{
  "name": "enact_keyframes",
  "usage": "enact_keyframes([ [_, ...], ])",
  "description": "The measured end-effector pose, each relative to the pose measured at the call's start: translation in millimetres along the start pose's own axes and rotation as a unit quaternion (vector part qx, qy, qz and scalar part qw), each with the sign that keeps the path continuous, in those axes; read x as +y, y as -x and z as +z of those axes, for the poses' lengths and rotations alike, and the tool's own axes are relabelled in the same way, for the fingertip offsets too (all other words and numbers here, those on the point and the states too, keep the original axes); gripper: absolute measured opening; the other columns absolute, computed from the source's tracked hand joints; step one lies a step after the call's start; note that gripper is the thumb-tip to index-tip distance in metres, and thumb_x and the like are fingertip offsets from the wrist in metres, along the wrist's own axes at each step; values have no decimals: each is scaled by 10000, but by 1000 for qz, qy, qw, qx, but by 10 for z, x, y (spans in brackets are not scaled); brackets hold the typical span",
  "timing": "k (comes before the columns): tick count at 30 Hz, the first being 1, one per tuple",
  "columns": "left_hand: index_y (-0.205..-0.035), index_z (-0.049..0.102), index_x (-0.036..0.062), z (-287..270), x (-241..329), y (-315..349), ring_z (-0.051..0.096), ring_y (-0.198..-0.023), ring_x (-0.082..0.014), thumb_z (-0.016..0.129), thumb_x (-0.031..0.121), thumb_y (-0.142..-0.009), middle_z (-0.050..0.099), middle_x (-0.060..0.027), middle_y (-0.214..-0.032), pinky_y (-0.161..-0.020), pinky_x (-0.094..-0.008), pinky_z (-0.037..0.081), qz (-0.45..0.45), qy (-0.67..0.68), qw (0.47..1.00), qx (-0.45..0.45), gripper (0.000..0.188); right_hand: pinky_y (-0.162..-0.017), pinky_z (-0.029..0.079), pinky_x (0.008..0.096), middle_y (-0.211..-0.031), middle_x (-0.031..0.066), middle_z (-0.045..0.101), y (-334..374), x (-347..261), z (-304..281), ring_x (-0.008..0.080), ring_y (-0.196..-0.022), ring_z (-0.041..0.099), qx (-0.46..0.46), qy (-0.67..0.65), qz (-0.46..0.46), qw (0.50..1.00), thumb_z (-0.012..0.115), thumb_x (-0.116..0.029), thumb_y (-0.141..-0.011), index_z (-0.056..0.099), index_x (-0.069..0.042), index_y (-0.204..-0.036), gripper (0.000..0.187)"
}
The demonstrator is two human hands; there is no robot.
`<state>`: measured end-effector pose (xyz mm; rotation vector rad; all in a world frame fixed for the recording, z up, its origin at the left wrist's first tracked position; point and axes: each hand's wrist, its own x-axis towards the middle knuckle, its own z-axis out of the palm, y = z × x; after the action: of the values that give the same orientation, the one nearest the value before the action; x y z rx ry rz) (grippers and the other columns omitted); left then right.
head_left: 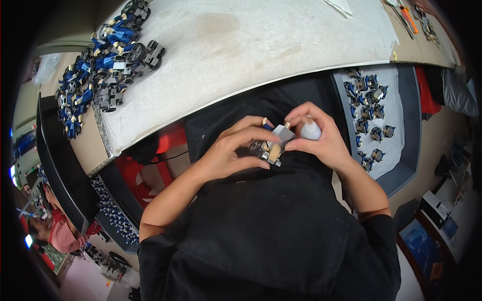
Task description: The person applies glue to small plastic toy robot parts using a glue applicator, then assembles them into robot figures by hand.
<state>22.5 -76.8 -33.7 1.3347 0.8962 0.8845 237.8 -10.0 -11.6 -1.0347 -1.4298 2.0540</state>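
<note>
Over my lap, my left hand (224, 150) is closed around a small toy vehicle (272, 152) with grey, tan and blue parts. A light grey block (284, 133) sits at its upper side, close to the fingertips of my right hand (329, 138). That hand is curled round a small white squeeze bottle (311, 131), its narrow tip pointing up. My left fingers cover part of the toy. Whether the right fingertips grip the block or only touch it, I cannot tell.
Several blue-and-black toy vehicles with figures (118, 60) are heaped on the pale-covered table (241, 40), left. A grey tray (409, 145) at right holds smaller toy pieces. Tools (407, 19) lie far right. A red stool (145, 175) and another person (68, 236) are left.
</note>
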Motion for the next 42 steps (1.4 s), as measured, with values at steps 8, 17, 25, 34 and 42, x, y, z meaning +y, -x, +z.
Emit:
enact_keyframes([
  [8,-1193,451,37,4,-25,-76,517,-1077,-153,692,-17,-734,466,-93,-1235,-935,-313,409,-80,124,989,-21,521,-725,449,221,-921,21,580,-90,-95,-5,79,-859,541,-30,13,178,983,789,-73,-647,568,-27,-942,372],
  [17,-1143,527,39,155,109,0,586,-971,-282,714,82,-704,587,-126,-1080,-841,-348,450,-29,-82,996,-18,479,-751,410,250,-834,27,582,89,-75,-32,96,-813,534,-45,106,138,984,807,-139,-641,588,12,-881,358],
  [25,-1138,513,32,187,-17,-8,587,-953,-311,704,95,-708,592,-142,-1051,-826,-370,458,14,-109,994,-27,475,-725,420,231,-801,19,593,131,52,3,69,-777,532,-6,107,145,984,827,-144,-615,587,13,-852,372],
  [34,-1147,503,32,155,15,-62,583,-994,-293,707,115,-720,574,-139,-1081,-844,-347,453,-60,-75,995,-40,481,-711,435,225,-825,21,610,65,116,-38,66,-764,549,-5,63,162,985,814,-107,-631,595,-2,-902,364],
  [42,-1153,382,43,205,-89,-190,462,-1160,-235,663,-35,-754,398,-162,-1255,-967,-389,406,97,137,983,72,494,-626,448,239,-1159,103,560,85,-212,10,107,-691,548,49,208,-142,966,788,-91,-607,495,-73,-1230,689],
])
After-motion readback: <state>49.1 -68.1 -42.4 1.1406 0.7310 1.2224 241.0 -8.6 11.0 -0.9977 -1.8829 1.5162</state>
